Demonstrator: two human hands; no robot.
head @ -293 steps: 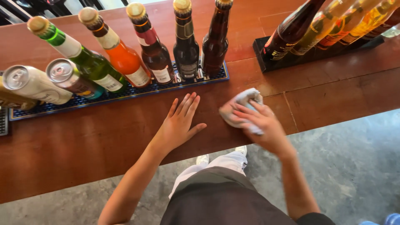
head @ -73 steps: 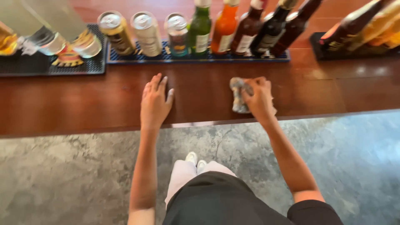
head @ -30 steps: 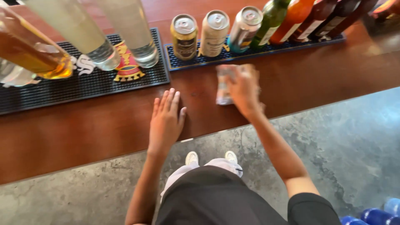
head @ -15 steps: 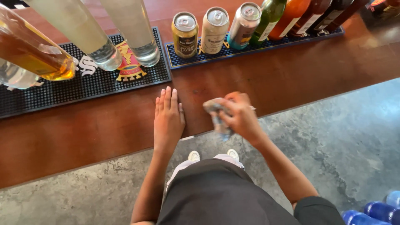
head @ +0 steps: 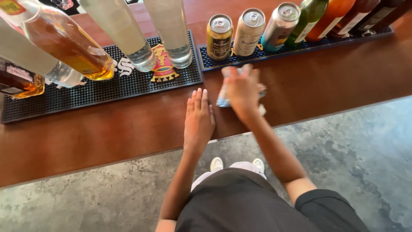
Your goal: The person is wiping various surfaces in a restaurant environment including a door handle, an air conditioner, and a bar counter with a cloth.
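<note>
My right hand (head: 241, 89) presses a pale cloth (head: 224, 99) onto the red-brown wooden counter (head: 107, 133), just in front of a blue bar mat (head: 296, 48). The hand is blurred and covers most of the cloth. My left hand (head: 198, 117) lies flat on the counter beside it, palm down, fingers together and pointing away from me, holding nothing.
Three cans (head: 249, 26) and several bottles (head: 310, 15) stand on the blue mat. To the left, a black bar mat (head: 103, 88) carries clear bottles (head: 171, 30) and bottles of amber liquid (head: 64, 45). Grey concrete floor (head: 352, 163) lies below the counter edge.
My right hand has slid the cloth away from the counter's near edge, up toward the cans. My left hand stays flat in the same place.
</note>
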